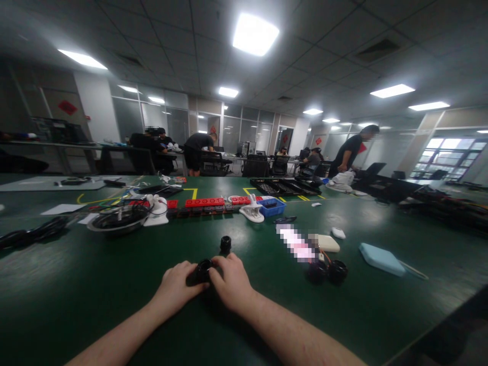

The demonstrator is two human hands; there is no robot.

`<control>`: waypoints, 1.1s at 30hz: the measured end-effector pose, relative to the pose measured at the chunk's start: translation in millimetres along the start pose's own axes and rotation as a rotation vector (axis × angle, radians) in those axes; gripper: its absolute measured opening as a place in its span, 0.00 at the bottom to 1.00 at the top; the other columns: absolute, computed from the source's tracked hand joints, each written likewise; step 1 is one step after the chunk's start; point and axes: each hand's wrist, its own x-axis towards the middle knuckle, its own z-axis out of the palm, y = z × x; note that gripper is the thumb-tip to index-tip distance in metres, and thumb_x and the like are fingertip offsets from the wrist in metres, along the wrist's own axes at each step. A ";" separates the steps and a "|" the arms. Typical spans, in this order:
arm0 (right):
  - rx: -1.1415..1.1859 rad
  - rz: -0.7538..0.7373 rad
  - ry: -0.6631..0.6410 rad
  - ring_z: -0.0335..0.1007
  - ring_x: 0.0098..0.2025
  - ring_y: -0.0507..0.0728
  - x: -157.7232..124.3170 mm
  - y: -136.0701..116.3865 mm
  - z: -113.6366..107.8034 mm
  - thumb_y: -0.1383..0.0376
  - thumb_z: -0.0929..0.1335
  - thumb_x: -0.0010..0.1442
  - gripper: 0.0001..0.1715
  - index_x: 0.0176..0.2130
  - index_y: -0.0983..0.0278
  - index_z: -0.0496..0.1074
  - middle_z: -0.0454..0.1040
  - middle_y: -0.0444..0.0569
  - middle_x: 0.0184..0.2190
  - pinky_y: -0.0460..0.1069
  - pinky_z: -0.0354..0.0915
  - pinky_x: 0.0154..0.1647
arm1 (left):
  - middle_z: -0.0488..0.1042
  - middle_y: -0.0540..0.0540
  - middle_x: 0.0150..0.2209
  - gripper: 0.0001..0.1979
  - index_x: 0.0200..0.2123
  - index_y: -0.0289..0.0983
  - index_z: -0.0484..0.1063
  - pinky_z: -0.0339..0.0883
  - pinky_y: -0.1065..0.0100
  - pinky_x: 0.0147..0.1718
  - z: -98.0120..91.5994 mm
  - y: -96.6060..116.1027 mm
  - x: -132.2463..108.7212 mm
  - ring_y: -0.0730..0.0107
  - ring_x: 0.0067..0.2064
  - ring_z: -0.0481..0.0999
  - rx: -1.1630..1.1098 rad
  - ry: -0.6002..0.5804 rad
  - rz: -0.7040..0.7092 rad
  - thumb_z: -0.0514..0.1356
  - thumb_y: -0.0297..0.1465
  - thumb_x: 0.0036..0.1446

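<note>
Holding: both my hands meet on a small black round plastic fitting (pixel 203 270) on the dark green table top (pixel 114 300).
Head view, left hand: my left hand (pixel 176 287) curls round the fitting from its 9 o'clock side, fingers bent, thumb against its near edge; it grips the part.
Head view, right hand: my right hand (pixel 230 282) comes in from 3 o'clock, fingertips (pixel 213 272) pinched on the fitting's rim, so it is grasping too.
Where the part is: low on the table, right between my two hands, touching both.
Near it: a second small black threaded cap (pixel 225 243) stands at 12 o'clock from my hands, just apart and untouched.
Further right: two black round knobs (pixel 328 271) lie side by side at 3 o'clock, next to a cream flat plastic case (pixel 328 243) and a pale blue flat pad (pixel 382 258).
Far edge: a row of red plastic blocks (pixel 206 202) and a blue plastic tray (pixel 271 207) at 12 o'clock; a round grey metal dish (pixel 116 220) at 10 o'clock.
Others: people (pixel 348 152) work at benches well behind.
Step in hand: I judge I am twisting or seating the fitting, one hand bracing, the other turning.
Next move calls for: steady counter-grip from the left hand, a fresh fingertip hold with the right, and likely reaching the cap at 12 o'clock.
</note>
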 end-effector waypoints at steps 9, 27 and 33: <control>0.003 0.017 -0.037 0.60 0.39 0.58 -1.6 -1.9 -2.7 0.51 0.67 0.51 0.23 0.42 0.63 0.69 0.68 0.50 0.35 0.50 0.57 0.39 | 0.69 0.49 0.33 0.10 0.32 0.40 0.70 0.58 0.65 0.37 -1.5 1.6 -1.1 0.64 0.38 0.68 0.006 -0.050 0.037 0.58 0.38 0.46; -0.034 -0.065 -0.067 0.57 0.41 0.58 2.7 4.9 1.8 0.52 0.71 0.46 0.23 0.40 0.59 0.69 0.66 0.46 0.36 0.51 0.55 0.40 | 0.67 0.51 0.32 0.10 0.32 0.40 0.69 0.59 0.67 0.35 -1.6 5.4 -3.8 0.65 0.37 0.67 -0.080 -0.094 0.148 0.58 0.37 0.45; -0.051 -0.094 -0.115 0.56 0.42 0.58 2.7 2.5 -1.2 0.56 0.70 0.48 0.21 0.42 0.62 0.68 0.65 0.48 0.36 0.51 0.55 0.42 | 0.67 0.50 0.32 0.09 0.30 0.39 0.69 0.58 0.68 0.35 2.6 1.4 -0.6 0.65 0.36 0.67 -0.060 -0.100 0.142 0.57 0.36 0.44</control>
